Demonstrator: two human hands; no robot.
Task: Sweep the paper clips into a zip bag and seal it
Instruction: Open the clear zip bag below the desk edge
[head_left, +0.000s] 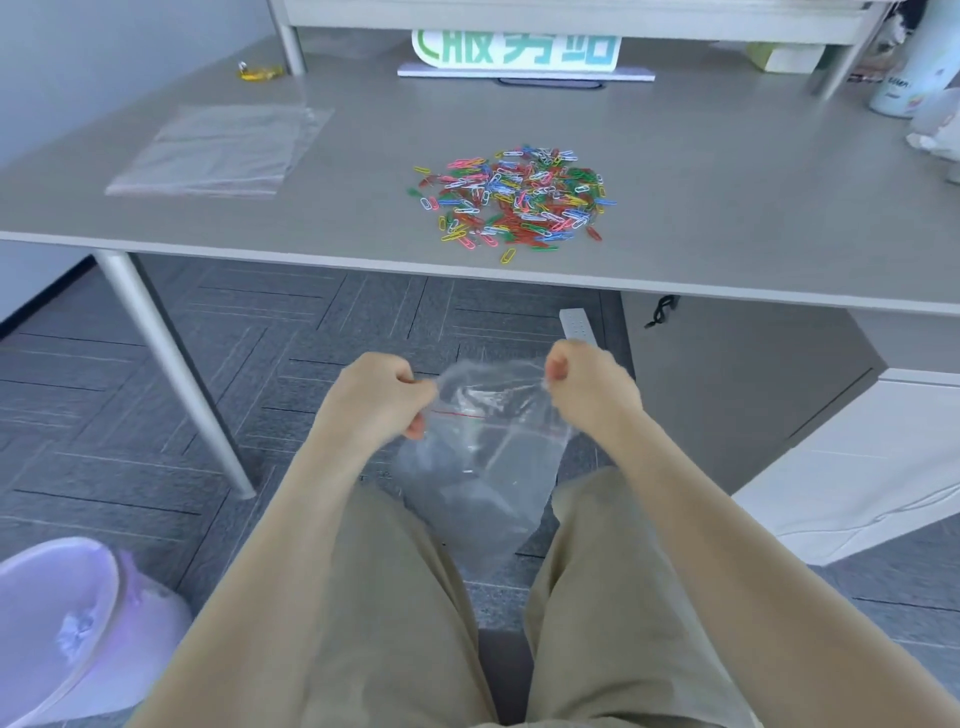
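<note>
Held low over the person's lap, below the front edge of the counter (675, 291), one clear zip bag (483, 457) hangs between two hands: the left hand (376, 397) pinches the left side of the bag's mouth with curled fingers and thumb, and the right hand (587, 387) pinches the opposite side, fingers closed on the film, as if parting the red-lined zip strip. Thin and limp, the bag looks nearly weightless and slippery, likely to sag shut unless both lips are gripped just above the seal line, which is where the hands have it. Left to right on the counter above, a second clear bag (223, 150) lies flat and untouched near the left edge, well apart from the single pile of paper clips (514, 200) spread near the front middle; the clips are coloured red, green, blue, yellow, pink and white, far too many and too tangled to count, with several strays around the rim. Small, light and stiff, they should slide easily on the smooth top but scatter if pushed fast, so sweeping them with the flat of a hand toward the counter's edge and into the open bag held just below seems the sound approach. None is bagged yet.
</note>
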